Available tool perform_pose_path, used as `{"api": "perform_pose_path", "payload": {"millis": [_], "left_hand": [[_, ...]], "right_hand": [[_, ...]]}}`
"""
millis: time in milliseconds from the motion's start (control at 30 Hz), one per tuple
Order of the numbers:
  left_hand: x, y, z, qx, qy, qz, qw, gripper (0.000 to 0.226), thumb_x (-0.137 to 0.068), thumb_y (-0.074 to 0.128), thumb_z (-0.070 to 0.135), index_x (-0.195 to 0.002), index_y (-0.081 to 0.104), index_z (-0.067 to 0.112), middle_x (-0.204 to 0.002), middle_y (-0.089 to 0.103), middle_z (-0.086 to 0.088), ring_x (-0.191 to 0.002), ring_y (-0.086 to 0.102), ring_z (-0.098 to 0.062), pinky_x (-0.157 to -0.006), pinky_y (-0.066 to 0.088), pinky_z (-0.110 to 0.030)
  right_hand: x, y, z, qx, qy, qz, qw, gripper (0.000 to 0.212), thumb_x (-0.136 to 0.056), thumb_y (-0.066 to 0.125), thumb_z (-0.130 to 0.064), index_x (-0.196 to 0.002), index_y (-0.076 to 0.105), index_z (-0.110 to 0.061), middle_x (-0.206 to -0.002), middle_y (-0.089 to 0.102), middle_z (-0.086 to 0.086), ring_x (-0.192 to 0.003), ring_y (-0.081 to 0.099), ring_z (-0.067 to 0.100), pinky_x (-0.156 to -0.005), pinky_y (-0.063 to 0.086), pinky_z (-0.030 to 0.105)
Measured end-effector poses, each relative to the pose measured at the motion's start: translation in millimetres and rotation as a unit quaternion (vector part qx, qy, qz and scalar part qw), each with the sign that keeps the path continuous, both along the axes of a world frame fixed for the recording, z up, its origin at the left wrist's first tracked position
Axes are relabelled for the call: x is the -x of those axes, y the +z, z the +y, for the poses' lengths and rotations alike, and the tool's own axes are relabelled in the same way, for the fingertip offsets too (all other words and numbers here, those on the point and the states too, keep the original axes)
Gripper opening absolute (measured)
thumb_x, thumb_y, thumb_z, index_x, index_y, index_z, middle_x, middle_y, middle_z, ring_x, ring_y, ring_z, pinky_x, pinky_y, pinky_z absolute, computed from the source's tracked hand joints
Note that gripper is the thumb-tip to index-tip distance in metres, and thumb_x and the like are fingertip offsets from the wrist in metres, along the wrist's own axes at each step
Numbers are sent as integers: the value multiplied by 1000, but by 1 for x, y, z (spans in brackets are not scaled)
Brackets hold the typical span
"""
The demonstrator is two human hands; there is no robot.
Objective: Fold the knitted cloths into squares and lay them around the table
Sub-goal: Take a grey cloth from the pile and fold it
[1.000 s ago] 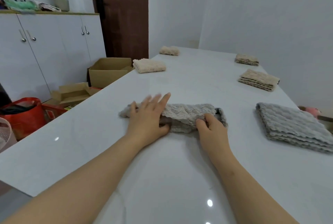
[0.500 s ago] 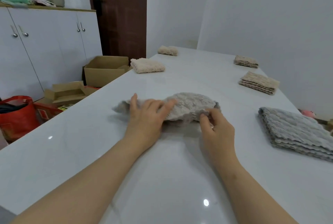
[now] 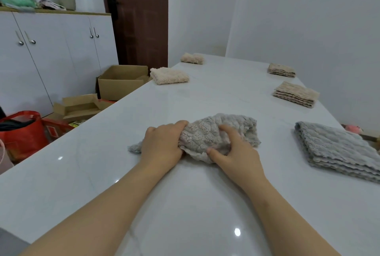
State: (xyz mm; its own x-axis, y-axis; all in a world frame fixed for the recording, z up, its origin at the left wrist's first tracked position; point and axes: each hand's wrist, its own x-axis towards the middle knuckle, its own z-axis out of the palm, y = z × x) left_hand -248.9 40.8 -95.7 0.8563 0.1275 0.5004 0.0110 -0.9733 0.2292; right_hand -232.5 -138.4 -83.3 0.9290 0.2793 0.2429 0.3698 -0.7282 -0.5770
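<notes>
A grey knitted cloth [image 3: 236, 128] lies bunched in the middle of the white table [image 3: 185, 204]. My left hand [image 3: 162, 144] grips its left part, with one corner sticking out to the left of the hand. My right hand [image 3: 232, 152] pinches the cloth's front edge, thumb under a fold and fingers on top. A folded grey cloth [image 3: 337, 148] rests at the right edge. Two folded tan cloths [image 3: 296, 94] [image 3: 281, 70] lie further along the right side. Two cream folded cloths [image 3: 169, 75] [image 3: 192, 58] lie along the left side.
Left of the table on the floor are a cardboard box [image 3: 121, 81], flattened boxes [image 3: 78, 107] and a red bag [image 3: 20, 130]. White cabinets [image 3: 51, 54] stand behind them, beside a dark door [image 3: 139, 17]. A wall runs close to the table's right side.
The cloth lay as a flat strip under my palms. Both hands have since gathered it, the left closing on it and the right lifting its front edge, so it is now bunched.
</notes>
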Motion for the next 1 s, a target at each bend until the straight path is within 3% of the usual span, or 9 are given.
{"api": "perform_pose_path", "payload": {"millis": [67,167,300,433,533,600,700,833,1000], "left_hand": [[-4,1,3,-69,23,-121,990,53,-59,66,4,-108,60,25,-83,67,0,-77,63,-27,-71,35,-34],[-8,5,7,-135,46,-246,959,57,-55,58,-6,-103,58,25,-82,63,0,-78,53,-23,-73,29,-34],[0,4,8,-129,-39,-71,988,58,-53,71,23,-111,63,26,-101,61,0,-92,57,-26,-85,31,-40],[20,14,0,85,-127,110,982,67,-63,29,75,-108,63,40,-126,37,23,-120,35,-6,-101,25,-31],[17,16,-6,281,-133,21,950,43,-87,38,56,-76,69,28,-108,58,18,-110,51,-6,-87,36,-16],[11,14,-6,274,-52,-15,960,25,-96,44,38,-103,64,25,-108,63,9,-107,56,-14,-82,39,-21],[7,9,-2,201,16,83,976,44,-94,45,39,-136,37,33,-125,57,2,-113,52,-23,-93,38,-34],[1,6,-2,270,2,29,962,29,-92,55,27,-120,58,32,-120,62,9,-99,56,-12,-82,35,-19],[5,19,11,358,59,-108,926,26,-89,55,12,-106,64,31,-103,57,15,-92,49,-6,-80,35,-18]], "right_hand": [[-5,-2,6,25,15,-43,999,35,-86,57,-39,-121,54,-32,-97,67,-3,-103,57,26,-80,42,32],[-8,-5,13,-3,30,-144,989,16,-89,52,-25,-75,57,-17,-62,47,-6,-80,52,31,-58,27,32],[-15,-12,5,20,-27,-179,983,13,-82,54,-14,-81,65,-9,-72,45,2,-79,38,24,-68,22,30],[-19,-10,-7,51,-73,-89,992,9,-84,51,-21,-86,57,-15,-91,39,0,-92,32,21,-80,31,30],[-19,-10,-5,57,-56,-60,995,6,-84,49,-22,-83,50,-16,-96,40,-2,-102,36,24,-84,32,30],[-18,-12,-4,69,-34,-58,995,8,-84,49,-22,-86,52,-15,-98,45,-1,-101,37,23,-82,31,30],[-16,-12,-2,56,-2,-63,996,10,-84,51,-21,-92,53,-17,-107,50,-1,-100,34,20,-82,27,26],[-18,-13,-2,40,34,-78,996,21,-81,54,-14,-101,60,-15,-104,50,-3,-107,39,22,-78,22,21],[-19,-4,-9,-45,7,-153,987,14,-74,57,-4,-86,63,-9,-79,48,-5,-86,41,19,-68,28,11]]}}
